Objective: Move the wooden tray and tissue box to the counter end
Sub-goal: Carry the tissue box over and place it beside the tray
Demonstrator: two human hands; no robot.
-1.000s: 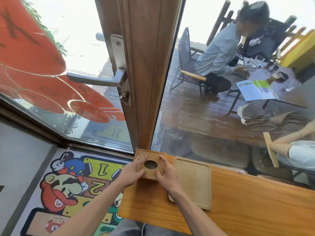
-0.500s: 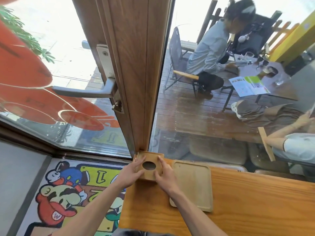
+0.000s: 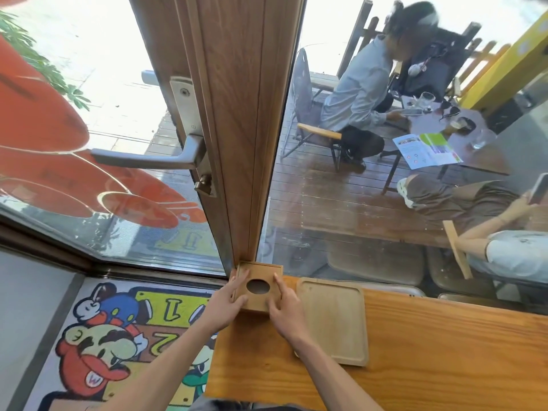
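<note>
Head view, looking down: both hands clasped on the wooden tissue box (image 3: 257,284) at the far left corner of the wooden counter (image 3: 430,351). Left hand (image 3: 224,302) wrapped on the box's left side, fingers laid over the top edge; right hand (image 3: 284,304) pressed to its right side, index finger stretched along the lid beside the oval opening. Box flat on the counter, its far edge tucked up against the foot of the wooden door post (image 3: 243,129), lid slot dark. Just to the right, the pale wooden tray (image 3: 333,318), lying flat on the counter near the window side, near edge pointing back toward the wearer, its left rim partly behind the right hand; touching the box or a hair apart, impossible to tell. Both forearms bare, reaching in from the bottom of the frame. Left of the counter, on the floor, a cartoon floor mat (image 3: 112,336) in red, blue and yellow. On the post, a metal door handle (image 3: 154,155) pointing left. Beyond the glass, a wooden deck with a seated person in a pale shirt (image 3: 358,93) at an outdoor table (image 3: 462,143) bearing a brochure and glasses.
</note>
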